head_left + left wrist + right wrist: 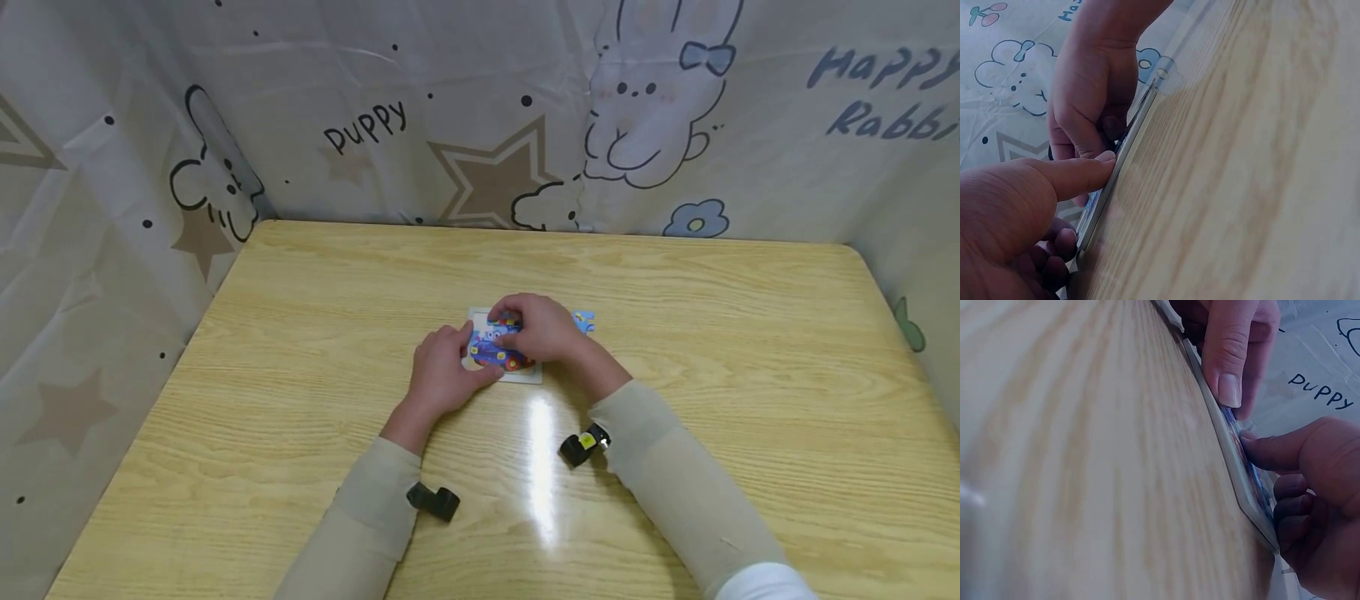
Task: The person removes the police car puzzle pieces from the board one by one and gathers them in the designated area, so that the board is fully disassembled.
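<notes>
A small jigsaw puzzle (487,353) lies on the table, its picture a blue cartoon car with eyes and red wheels inside a pale border. My left hand (444,367) grips its left and near sides; in the left wrist view the thumb (1088,173) presses along the board's edge. My right hand (543,327) reaches over the upper right part, with bent fingers and thumb on the picture. Seen from the right wrist, that thumb (1272,450) touches the puzzle's face. The right hand hides part of the picture. Just beyond it lies a loose blue puzzle piece (583,320).
The wooden table (337,283) extends around the puzzle on all sides. A printed curtain (465,100) hangs along its back and sides. Small black cameras (435,502) are strapped at both sleeved wrists, close above the tabletop.
</notes>
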Demonstrator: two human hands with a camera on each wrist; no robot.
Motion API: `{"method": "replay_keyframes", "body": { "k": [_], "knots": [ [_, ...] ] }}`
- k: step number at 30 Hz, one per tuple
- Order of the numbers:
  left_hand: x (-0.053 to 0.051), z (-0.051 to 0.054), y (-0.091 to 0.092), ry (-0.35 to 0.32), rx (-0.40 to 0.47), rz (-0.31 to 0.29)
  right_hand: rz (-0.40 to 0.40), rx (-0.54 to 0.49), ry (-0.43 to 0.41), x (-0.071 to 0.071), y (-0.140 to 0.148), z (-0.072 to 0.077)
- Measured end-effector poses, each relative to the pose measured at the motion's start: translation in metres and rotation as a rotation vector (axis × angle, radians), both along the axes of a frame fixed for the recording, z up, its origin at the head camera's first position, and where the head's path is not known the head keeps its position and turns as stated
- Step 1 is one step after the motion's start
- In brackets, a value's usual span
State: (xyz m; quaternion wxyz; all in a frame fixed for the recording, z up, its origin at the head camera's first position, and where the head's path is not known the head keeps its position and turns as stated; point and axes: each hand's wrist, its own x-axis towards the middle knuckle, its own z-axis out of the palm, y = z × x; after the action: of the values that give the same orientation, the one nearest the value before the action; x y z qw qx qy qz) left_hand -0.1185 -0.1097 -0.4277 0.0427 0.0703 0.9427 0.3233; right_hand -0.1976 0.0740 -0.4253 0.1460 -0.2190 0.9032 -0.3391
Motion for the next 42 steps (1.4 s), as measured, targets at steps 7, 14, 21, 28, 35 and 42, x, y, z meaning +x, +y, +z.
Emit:
{"method": "replay_keyframes", "body": {
  "k": [7, 14, 21, 28, 35, 42],
  "knots": [
    [0.001, -0.001, 0.001, 0.000, -0.013, 0.002, -0.019, -0.038, 0.022, 0.003, 0.000, 0.001],
    [-0.001, -0.002, 0.000, -0.004, -0.015, 0.003, -0.055, -0.064, 0.022, 0.005, 0.001, 0.001],
    [-0.002, -0.002, 0.000, -0.006, -0.016, 0.003, -0.041, -0.057, 0.056, 0.005, 0.001, 0.000],
    [-0.001, -0.001, 0.001, -0.015, -0.011, 0.004, -0.032, -0.090, 0.088, 0.006, 0.006, -0.002],
    [0.000, 0.001, 0.001, -0.013, 0.006, 0.011, -0.032, -0.138, 0.060, 0.007, 0.012, 0.003],
    [0.001, 0.001, 0.001, -0.015, 0.009, 0.012, -0.025, -0.127, 0.042, 0.009, 0.014, 0.005]
  ]
}}
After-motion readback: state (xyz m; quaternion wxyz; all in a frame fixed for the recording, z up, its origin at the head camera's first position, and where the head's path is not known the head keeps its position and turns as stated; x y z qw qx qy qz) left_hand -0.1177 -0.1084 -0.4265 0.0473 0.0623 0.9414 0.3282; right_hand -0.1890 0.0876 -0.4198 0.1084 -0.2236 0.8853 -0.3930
